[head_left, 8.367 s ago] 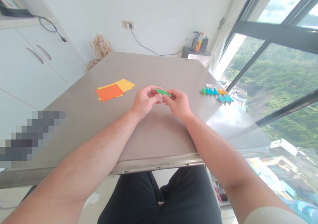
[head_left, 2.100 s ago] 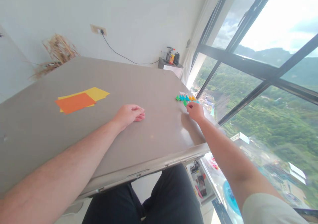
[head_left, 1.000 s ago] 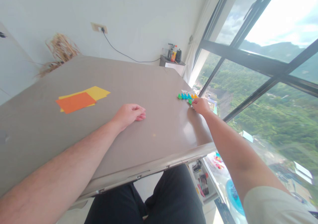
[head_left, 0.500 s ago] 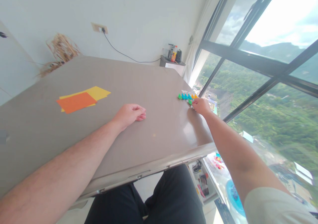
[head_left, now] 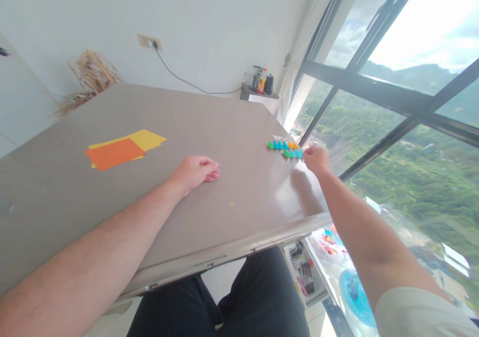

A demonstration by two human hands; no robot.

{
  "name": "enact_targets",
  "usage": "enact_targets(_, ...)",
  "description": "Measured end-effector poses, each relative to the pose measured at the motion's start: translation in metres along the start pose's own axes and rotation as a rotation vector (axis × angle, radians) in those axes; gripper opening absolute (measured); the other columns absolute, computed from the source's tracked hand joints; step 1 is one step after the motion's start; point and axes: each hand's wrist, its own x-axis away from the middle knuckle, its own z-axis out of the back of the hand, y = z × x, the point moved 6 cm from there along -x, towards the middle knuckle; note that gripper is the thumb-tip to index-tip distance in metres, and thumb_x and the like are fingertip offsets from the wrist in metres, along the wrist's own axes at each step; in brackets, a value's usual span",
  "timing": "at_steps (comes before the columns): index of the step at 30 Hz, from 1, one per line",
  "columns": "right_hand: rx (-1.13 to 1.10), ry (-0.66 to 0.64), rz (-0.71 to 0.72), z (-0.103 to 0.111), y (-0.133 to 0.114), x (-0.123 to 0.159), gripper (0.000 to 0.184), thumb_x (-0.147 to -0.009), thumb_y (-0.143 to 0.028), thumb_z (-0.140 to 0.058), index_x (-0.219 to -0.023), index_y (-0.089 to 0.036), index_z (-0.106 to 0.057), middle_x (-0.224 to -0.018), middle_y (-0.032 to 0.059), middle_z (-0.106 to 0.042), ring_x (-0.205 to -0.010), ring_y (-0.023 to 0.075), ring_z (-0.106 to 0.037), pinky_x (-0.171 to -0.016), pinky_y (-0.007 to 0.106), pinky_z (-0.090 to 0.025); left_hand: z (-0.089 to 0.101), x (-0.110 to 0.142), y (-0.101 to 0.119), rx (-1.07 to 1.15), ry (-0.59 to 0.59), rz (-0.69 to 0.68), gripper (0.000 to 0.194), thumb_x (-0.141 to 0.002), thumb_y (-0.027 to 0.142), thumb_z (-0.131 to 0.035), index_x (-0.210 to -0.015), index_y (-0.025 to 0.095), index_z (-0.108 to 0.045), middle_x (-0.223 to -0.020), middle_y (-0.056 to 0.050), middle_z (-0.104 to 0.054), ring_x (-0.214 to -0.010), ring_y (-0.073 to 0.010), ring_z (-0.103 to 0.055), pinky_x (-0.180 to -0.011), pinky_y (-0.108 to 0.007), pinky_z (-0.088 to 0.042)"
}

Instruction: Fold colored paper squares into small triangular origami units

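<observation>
My left hand (head_left: 198, 172) rests on the table with its fingers curled together, and nothing shows in them. To its left lie an orange sheet of paper (head_left: 115, 155) and yellow sheets (head_left: 149, 140) partly beneath it. My right hand (head_left: 316, 158) is at the table's right side, its fingertips pinched at the right end of the front row of small pieces. Anything inside that pinch is hidden. The front row has green pieces (head_left: 286, 153) and teal pieces (head_left: 297, 153); behind it stand blue pieces (head_left: 280, 145) and orange pieces (head_left: 293, 145), with a green one at the left end.
The grey-brown table (head_left: 209, 212) borders a large window (head_left: 396, 92) on the right. Below its front edge, an open drawer (head_left: 307, 277) holds a cable and small items. A blue round container (head_left: 357, 297) is beside it. A black cord (head_left: 194, 85) runs along the wall.
My right hand has moved right along the front row, so several teal pieces it covered are now visible. My left hand and the paper sheets stay put.
</observation>
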Motion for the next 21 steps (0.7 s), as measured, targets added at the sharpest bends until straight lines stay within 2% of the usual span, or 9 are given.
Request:
enact_targets(3,-0.026,0.046,0.026,0.004,-0.014,0.006,0.024,-0.077,-0.018,-0.056,-0.087,-0.017,-0.077,-0.082,0.0079,-0.075,-0.08,0.0214,-0.065,-0.073,0.029,-0.046,0.001,-0.001,-0.001,-0.006,0.002,-0.003,0.03,-0.069,0.042,-0.081,-0.082,0.015,-0.073,-0.083,-0.01,-0.076,-0.078,-0.0207,-0.074,-0.076,-0.032,-0.06)
enact_targets(5,-0.109,0.064,0.079,0.004,-0.036,0.016,0.022,-0.079,-0.022,-0.058,-0.088,-0.017,-0.077,-0.086,0.0081,-0.076,-0.083,0.0216,-0.066,-0.074,0.029,-0.047,0.001,-0.002,-0.003,-0.017,0.007,-0.004,0.029,-0.07,0.041,-0.08,-0.082,0.016,-0.073,-0.083,-0.01,-0.076,-0.076,-0.0202,-0.074,-0.075,-0.032,-0.06)
enact_targets(6,-0.17,0.028,0.102,-0.001,-0.051,0.025,0.021,-0.079,-0.023,-0.059,-0.089,-0.017,-0.076,-0.083,0.0071,-0.075,-0.079,0.0206,-0.066,-0.072,0.029,-0.047,0.0,-0.002,-0.003,-0.018,0.006,-0.007,0.028,-0.071,0.041,-0.079,-0.081,0.016,-0.072,-0.082,-0.01,-0.076,-0.075,-0.0196,-0.073,-0.074,-0.032,-0.06)
enact_targets(9,-0.326,-0.275,0.231,-0.033,-0.109,0.066,0.016,-0.08,-0.024,-0.06,-0.084,-0.018,-0.074,-0.065,0.0028,-0.07,-0.062,0.0168,-0.062,-0.062,0.026,-0.046,-0.003,-0.001,-0.004,-0.03,-0.01,-0.018,0.021,-0.075,0.036,-0.075,-0.08,0.016,-0.071,-0.076,-0.008,-0.074,-0.072,-0.0185,-0.072,-0.073,-0.032,-0.059)
enact_targets(11,-0.393,-0.514,0.38,-0.058,-0.152,0.103,0.012,-0.078,-0.021,-0.062,-0.078,-0.019,-0.073,-0.064,0.001,-0.07,-0.061,0.0155,-0.062,-0.06,0.025,-0.046,-0.006,0.0,-0.003,-0.032,-0.021,-0.031,0.017,-0.078,0.033,-0.072,-0.081,0.017,-0.07,-0.076,-0.007,-0.073,-0.071,-0.0178,-0.072,-0.072,-0.031,-0.058)
enact_targets(12,-0.405,-0.57,0.448,-0.068,-0.171,0.119,0.01,-0.077,-0.021,-0.063,-0.077,-0.02,-0.073,-0.065,0.0002,-0.071,-0.062,0.0151,-0.062,-0.061,0.025,-0.045,-0.007,0.0,-0.003,-0.03,-0.022,-0.037,0.015,-0.078,0.032,-0.072,-0.08,0.017,-0.07,-0.076,-0.007,-0.073,-0.071,-0.0178,-0.072,-0.071,-0.031,-0.058)
enact_targets(15,-0.418,-0.549,0.529,-0.085,-0.217,0.145,0.01,-0.078,-0.021,-0.063,-0.076,-0.021,-0.073,-0.067,-0.0005,-0.071,-0.065,0.0144,-0.063,-0.064,0.025,-0.045,-0.004,0.001,0.0,-0.086,-0.024,-0.064,0.013,-0.079,0.031,-0.069,-0.075,0.019,-0.067,-0.076,-0.007,-0.073,-0.07,-0.019,-0.072,-0.069,-0.032,-0.057)
enact_targets(18,-0.467,-0.605,0.493,-0.098,-0.257,0.151,0.012,-0.079,-0.02,-0.06,-0.076,-0.02,-0.071,-0.061,-0.0013,-0.069,-0.061,0.0139,-0.062,-0.061,0.024,-0.045,0.019,-0.002,0.011,-0.346,0.063,-0.156,0.013,-0.08,0.028,-0.064,-0.069,0.022,-0.066,-0.069,-0.006,-0.072,-0.066,-0.0209,-0.068,-0.067,-0.033,-0.054)
enact_targets(21,-0.514,-0.59,0.482,-0.104,-0.302,0.153,0.01,-0.079,-0.02,-0.061,-0.074,-0.02,-0.07,-0.063,-0.0001,-0.069,-0.066,0.0149,-0.065,-0.062,0.024,-0.046,0.072,-0.004,0.027,-0.608,0.329,-0.205,0.01,-0.076,0.026,-0.063,-0.068,0.023,-0.068,-0.074,-0.008,-0.073,-0.075,-0.0256,-0.068,-0.073,-0.036,-0.051)
